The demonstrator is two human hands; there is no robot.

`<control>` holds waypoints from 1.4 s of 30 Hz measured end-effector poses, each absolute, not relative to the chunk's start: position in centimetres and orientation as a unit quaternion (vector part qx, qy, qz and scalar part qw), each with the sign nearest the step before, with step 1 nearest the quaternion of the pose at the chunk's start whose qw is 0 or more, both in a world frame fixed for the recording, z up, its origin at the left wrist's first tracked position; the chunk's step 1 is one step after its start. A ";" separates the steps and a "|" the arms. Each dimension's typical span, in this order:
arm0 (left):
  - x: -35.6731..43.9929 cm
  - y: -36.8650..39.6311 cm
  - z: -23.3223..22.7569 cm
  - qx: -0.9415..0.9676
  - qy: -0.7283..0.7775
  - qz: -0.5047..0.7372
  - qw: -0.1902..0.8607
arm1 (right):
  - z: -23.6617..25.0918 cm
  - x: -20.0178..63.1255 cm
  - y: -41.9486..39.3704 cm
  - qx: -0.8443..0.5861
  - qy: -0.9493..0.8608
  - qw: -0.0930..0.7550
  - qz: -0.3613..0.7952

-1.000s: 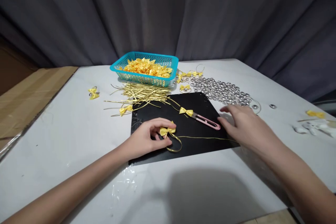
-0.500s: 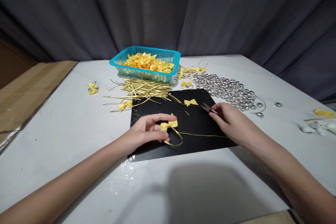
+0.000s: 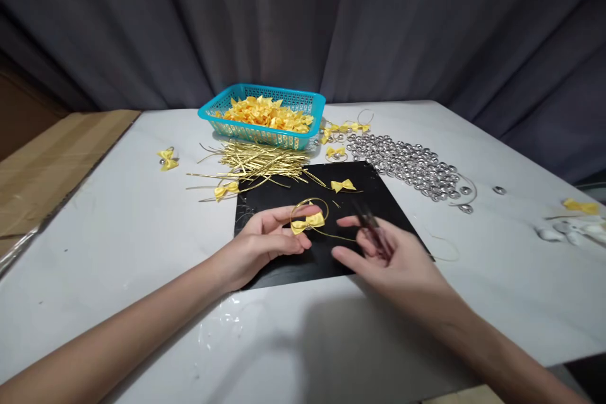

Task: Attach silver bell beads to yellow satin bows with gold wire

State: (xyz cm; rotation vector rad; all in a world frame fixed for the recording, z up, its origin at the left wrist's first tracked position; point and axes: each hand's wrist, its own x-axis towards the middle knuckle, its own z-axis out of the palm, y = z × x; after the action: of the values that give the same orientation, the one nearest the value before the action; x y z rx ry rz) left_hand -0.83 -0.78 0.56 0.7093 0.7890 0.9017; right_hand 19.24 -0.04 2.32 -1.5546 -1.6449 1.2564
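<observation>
On the left, the left hand [image 3: 253,243] is looking slim, its slender fingers [image 3: 281,244] ending in rounded tips, and it is narrowing smoothly into a thin, bare wrist [image 3: 220,273]. The left forearm [image 3: 156,319] is showing bare too, long and even in outline, widening gently toward the near left corner. On the right, the right hand [image 3: 404,262] is appearing bare and broader across its back, its outline blurring slightly. The right forearm [image 3: 487,347] is likewise showing bare, tapering from the near right edge up to the wrist.
</observation>
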 end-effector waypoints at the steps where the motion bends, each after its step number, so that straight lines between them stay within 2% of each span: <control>1: -0.6 -0.9 0.6 0.317 0.368 0.417 0.768 | 2.1 18.7 -0.1 -0.563 -0.622 0.261 0.478; 6: -0.1 -0.7 1.1 0.304 0.392 0.432 0.753 | 3.0 18.4 0.2 -0.501 -0.657 0.247 0.506; 13: -0.2 -0.7 0.9 0.315 0.426 0.448 0.720 | 5.5 21.3 -0.3 -0.516 -0.697 0.317 0.383; 16: -0.1 -0.8 0.9 0.322 0.419 0.450 0.720 | 5.5 22.0 -0.7 -0.519 -0.690 0.333 0.379; 24: -0.5 -0.7 0.7 0.355 0.410 0.470 0.697 | 3.7 22.5 0.3 -0.581 -0.628 0.259 0.448; 29: -0.7 -0.7 0.5 0.603 0.423 0.400 0.546 | 4.0 22.7 1.9 -0.586 -0.567 0.277 0.509; 34: -0.5 -1.2 0.5 0.758 0.415 0.316 0.390 | 5.8 22.2 2.1 -0.560 -0.584 0.308 0.501; 38: -0.7 -1.4 0.7 0.749 0.409 0.330 0.403 | 6.5 21.6 2.2 -0.545 -0.603 0.316 0.488; 42: -1.0 -0.8 1.2 0.615 0.441 0.436 0.487 | 6.5 21.4 2.9 -0.587 -0.635 0.326 0.383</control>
State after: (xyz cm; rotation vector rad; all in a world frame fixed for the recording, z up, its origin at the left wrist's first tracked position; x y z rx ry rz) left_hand -1.04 -0.85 1.18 1.4954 1.0731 1.0605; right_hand 21.44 2.87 6.54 -1.5376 -1.6635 1.0027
